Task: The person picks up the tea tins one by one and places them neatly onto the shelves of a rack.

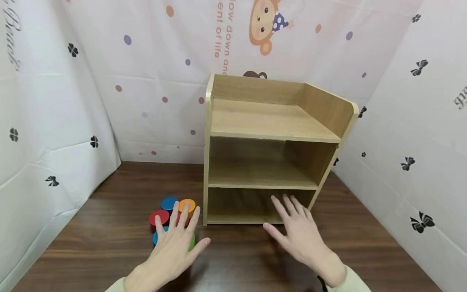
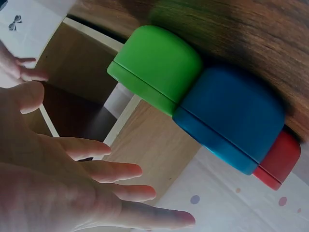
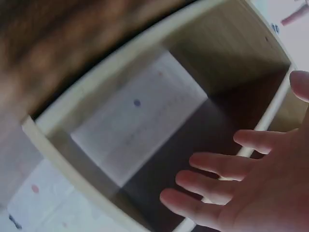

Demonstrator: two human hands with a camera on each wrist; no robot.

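My left hand (image 1: pixel 173 247), fingers spread, hovers over a cluster of round coloured tins or blocks and holds nothing. Around and under its fingers I see a blue one (image 1: pixel 169 202), an orange one (image 1: pixel 189 205), a red one (image 1: pixel 158 217) and a green one (image 1: pixel 192 244), plus a second red and a second blue partly hidden. The left wrist view shows green (image 2: pixel 154 67), blue (image 2: pixel 231 116) and red (image 2: pixel 281 157) pieces beside the hand. My right hand (image 1: pixel 300 237), also spread and holding nothing, is in front of the bottom compartment of a wooden shelf (image 1: pixel 262 187).
The shelf has an upper tray (image 1: pixel 266 117) with raised sides, above two open-fronted compartments. It stands on a dark wood table (image 1: pixel 120 243). Printed cloth (image 1: pixel 146 65) hangs behind and along both sides.
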